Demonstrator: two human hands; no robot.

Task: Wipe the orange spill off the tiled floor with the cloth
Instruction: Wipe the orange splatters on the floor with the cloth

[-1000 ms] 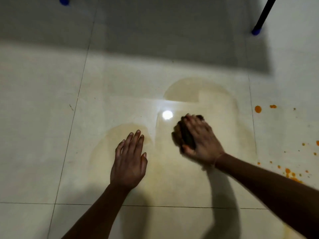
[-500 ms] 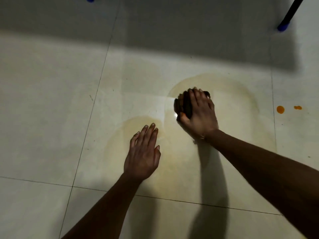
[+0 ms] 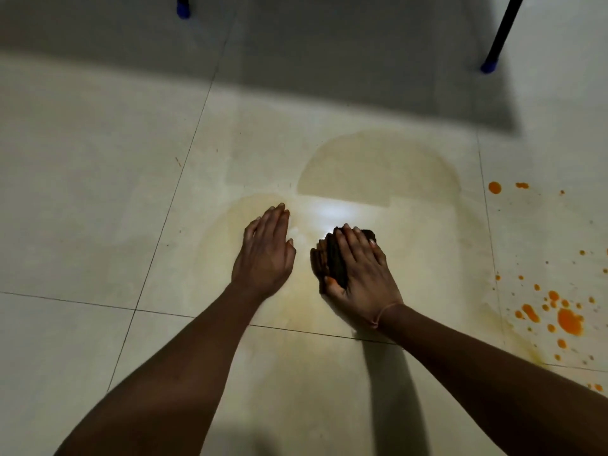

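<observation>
My right hand (image 3: 358, 271) presses a dark, bunched cloth (image 3: 330, 258) onto the pale tiled floor (image 3: 98, 192), its fingers curled over the cloth. My left hand (image 3: 266, 251) lies flat on the tile just left of it, fingers together, holding nothing. A faint yellowish smear (image 3: 378, 169) spreads around and beyond both hands. Bright orange drops and blobs of the spill (image 3: 569, 320) lie on the tile to the right, apart from the cloth.
Two dark furniture legs with blue feet stand at the far side: one at top left (image 3: 183, 9), one at top right (image 3: 490, 65). A broad shadow covers the far floor. A lamp glare (image 3: 332, 212) shines on the wet tile.
My right hand has drawn the cloth back toward me from the far arc of the smear. The view has shifted, so more orange drops show at the right.
</observation>
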